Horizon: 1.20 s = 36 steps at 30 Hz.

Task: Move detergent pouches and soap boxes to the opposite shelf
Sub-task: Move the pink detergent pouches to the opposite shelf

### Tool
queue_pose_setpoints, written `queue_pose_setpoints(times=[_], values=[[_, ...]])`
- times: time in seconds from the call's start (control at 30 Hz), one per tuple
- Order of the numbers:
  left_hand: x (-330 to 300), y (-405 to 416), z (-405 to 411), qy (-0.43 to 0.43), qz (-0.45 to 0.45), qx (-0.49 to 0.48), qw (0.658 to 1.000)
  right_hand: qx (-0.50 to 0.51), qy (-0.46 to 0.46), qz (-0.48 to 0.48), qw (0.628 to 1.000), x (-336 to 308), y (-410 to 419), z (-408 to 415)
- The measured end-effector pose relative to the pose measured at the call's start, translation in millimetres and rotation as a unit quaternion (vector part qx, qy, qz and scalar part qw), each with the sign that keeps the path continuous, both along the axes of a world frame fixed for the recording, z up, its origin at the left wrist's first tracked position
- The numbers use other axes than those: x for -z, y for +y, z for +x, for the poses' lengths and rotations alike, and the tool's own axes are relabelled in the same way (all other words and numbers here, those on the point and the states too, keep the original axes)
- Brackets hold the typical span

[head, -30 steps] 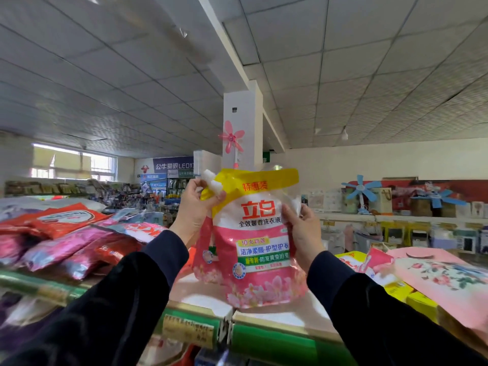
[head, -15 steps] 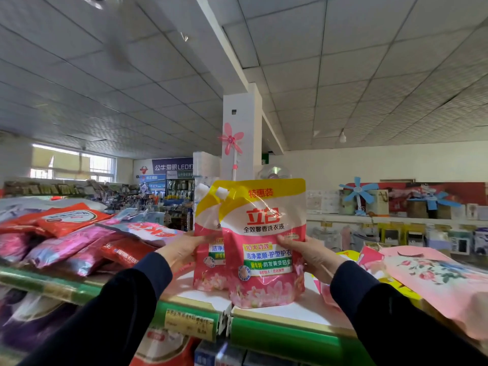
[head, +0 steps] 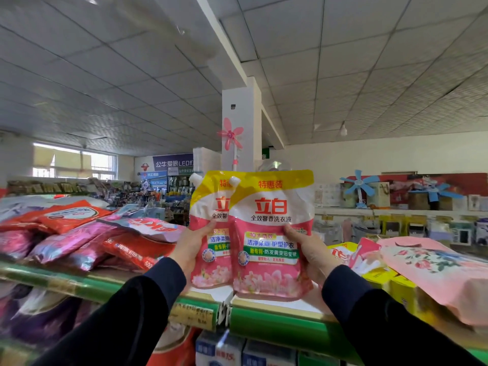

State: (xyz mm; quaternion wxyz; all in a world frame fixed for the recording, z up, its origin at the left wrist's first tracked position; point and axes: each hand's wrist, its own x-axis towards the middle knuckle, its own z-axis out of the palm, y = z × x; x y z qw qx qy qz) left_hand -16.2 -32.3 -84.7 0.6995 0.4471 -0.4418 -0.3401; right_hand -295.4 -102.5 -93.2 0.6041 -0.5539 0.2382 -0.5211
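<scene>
Since a second ago, two pink-and-yellow plastic detergent pouches (head: 272,233) came down upright onto the green-edged shelf (head: 277,317) (placement nearly done); left hand (head: 191,247) and right hand (head: 307,250) each grasped one.

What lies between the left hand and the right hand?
In the head view, two pink detergent pouches stand upright between the left hand and the right hand.

Bright daylight, window (head: 74,162) glare (perhaps), edges warped
</scene>
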Motion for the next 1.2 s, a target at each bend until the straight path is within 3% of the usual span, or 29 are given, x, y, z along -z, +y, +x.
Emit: queue_pose_setpoints(times=[0.27, 0.6, 1.0, 1.2], values=[[-35, 64, 0, 0.016, -0.066, -0.107, 0.992, -0.016, -0.067, -0.007, 0.998, -17, 11, 0], [-50, 206, -17, 0.001, -0.080, -0.267, 0.961, -0.172, -0.095, -0.018, 0.980, -34, 91, 20], [-19, 456, -89, 0.003, -0.055, -0.474, 0.879, -0.377, -0.085, 0.020, 0.922, -11, 252, 46], [-17, 592, -122, -0.005, -0.064, -0.564, 0.823, -0.498, -0.075, 0.035, 0.863, -8, 370, 79]])
